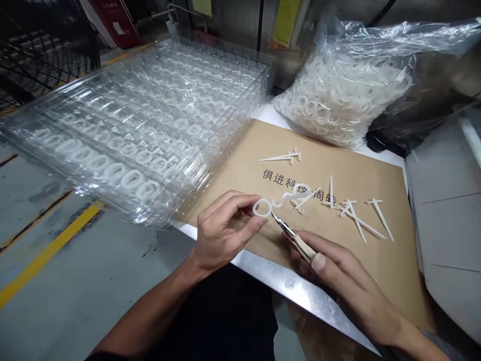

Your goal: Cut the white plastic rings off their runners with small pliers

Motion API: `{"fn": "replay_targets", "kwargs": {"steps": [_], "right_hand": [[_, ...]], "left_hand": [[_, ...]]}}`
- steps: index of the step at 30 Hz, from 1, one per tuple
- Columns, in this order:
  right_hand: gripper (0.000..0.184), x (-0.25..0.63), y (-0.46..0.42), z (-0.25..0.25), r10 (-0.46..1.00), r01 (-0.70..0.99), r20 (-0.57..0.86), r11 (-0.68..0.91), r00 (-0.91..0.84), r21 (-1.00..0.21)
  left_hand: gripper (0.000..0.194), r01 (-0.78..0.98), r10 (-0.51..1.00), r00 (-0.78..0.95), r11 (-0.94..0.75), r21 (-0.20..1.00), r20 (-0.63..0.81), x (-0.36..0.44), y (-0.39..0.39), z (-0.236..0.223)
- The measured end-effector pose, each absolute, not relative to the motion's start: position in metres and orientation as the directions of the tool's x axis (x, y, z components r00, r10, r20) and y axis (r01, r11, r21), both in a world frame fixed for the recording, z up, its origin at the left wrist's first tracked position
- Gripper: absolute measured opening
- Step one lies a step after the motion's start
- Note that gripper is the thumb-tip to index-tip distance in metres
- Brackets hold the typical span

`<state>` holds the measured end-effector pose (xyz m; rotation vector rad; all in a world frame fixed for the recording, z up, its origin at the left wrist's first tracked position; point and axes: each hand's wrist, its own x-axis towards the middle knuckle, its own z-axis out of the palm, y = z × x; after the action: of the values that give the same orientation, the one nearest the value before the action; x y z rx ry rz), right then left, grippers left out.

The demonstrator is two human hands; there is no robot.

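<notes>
Between the thumb and fingers of my left hand (pixel 225 228) is a white plastic ring (pixel 262 207), held above the cardboard sheet (pixel 240 175). A wavy white strip ending in a second ring (pixel 301 191) extends from it to the right. My right hand (pixel 330 271) is closed around the light handles of a pair of side cutters (pixel 300 245). Their metal jaws point up and left, right beside the held ring where the strip meets it. Whether the jaws touch the plastic I cannot tell. Several T-shaped white plastic offcuts (pixel 353 218) lie on the cardboard beyond the cutters.
Left of the cardboard sits a clear plastic tray (pixel 233 113) with rows of white rings. A clear bag (pixel 334 95) full of rings stands at the back right. A grey panel (pixel 447 200) borders the right side. The table's metal edge (pixel 289 286) runs in front.
</notes>
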<state>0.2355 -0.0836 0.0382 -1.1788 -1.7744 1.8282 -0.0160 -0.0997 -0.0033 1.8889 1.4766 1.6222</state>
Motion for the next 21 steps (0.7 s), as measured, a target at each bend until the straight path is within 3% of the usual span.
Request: {"fn": "replay_targets", "kwargs": {"steps": [21], "right_hand": [[0.04,0.2328,-0.0888,0.0291,0.742,0.202,-0.308,-0.232,-0.595,-0.951]], "left_hand": [[0.025,0.514,0.797,-0.049,-0.497,0.699,0.602,-0.0152,-0.0982,-0.0036]]}}
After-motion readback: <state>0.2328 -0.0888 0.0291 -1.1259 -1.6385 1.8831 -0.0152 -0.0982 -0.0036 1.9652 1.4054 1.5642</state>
